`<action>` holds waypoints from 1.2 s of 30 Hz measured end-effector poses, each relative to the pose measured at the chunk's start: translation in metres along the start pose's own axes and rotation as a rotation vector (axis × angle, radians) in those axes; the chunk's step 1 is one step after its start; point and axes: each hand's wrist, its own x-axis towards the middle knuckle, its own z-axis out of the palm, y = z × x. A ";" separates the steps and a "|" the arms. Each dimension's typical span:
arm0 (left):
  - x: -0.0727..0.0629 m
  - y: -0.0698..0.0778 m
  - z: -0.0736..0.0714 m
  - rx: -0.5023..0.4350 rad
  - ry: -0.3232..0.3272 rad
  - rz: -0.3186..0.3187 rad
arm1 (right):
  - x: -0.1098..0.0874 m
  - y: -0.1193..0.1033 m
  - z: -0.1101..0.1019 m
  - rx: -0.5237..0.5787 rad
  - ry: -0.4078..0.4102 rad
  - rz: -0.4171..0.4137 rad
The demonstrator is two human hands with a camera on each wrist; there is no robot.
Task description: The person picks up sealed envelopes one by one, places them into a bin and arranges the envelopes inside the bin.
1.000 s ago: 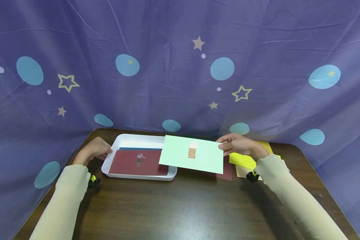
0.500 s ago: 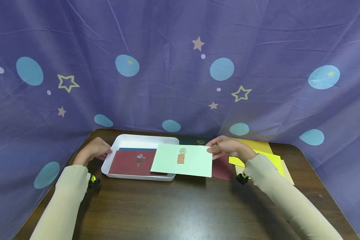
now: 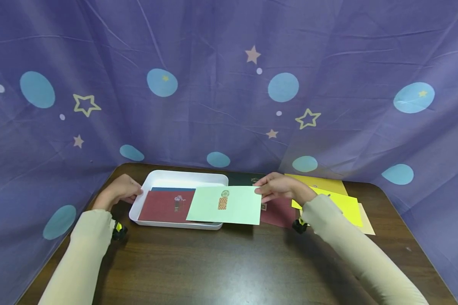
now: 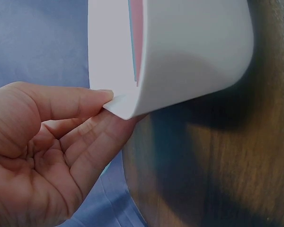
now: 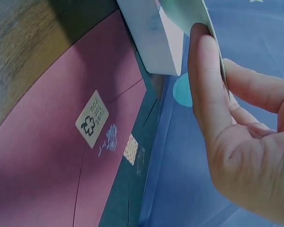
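My left hand (image 3: 120,190) pinches the left rim of a white tray (image 3: 175,178) between thumb and fingers, close up in the left wrist view. Inside the tray lies a dark red envelope (image 3: 158,207) with a stamp-like print, over a blue one (image 3: 173,189). My right hand (image 3: 280,188) holds a mint green envelope (image 3: 242,207) by its right edge. That envelope carries an orange patterned stamp and a round mark, and its left part overlaps the tray's right end. In the right wrist view, thumb and fingers grip the thin edge of the mint envelope (image 5: 187,14).
Another dark red envelope (image 3: 280,212) and a dark green one (image 3: 238,178) lie right of the tray. Under the right forearm are bright yellow (image 3: 347,205), golden yellow (image 3: 328,184) and beige (image 3: 367,216) envelopes. A patterned purple curtain (image 3: 229,114) hangs behind the brown table (image 3: 213,267).
My right hand has brought the mint envelope left and slightly lower, further over the tray's right end. My left hand has stayed on the tray's rim.
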 end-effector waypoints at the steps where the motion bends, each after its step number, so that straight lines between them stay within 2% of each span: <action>1: 0.000 0.000 0.000 0.001 0.000 0.000 | 0.001 -0.001 0.001 -0.003 0.003 0.003; 12: 0.001 -0.001 0.000 0.001 -0.003 -0.010 | 0.013 -0.008 0.016 0.040 0.012 0.008; 19: 0.000 0.000 0.001 0.005 0.001 -0.005 | 0.018 -0.011 0.026 0.123 0.050 0.020; 29: 0.000 -0.001 0.001 0.007 0.003 -0.002 | 0.022 -0.015 0.040 0.266 0.063 0.020; 36: -0.001 0.000 0.001 0.006 0.001 -0.004 | 0.027 -0.019 0.053 0.291 0.111 0.038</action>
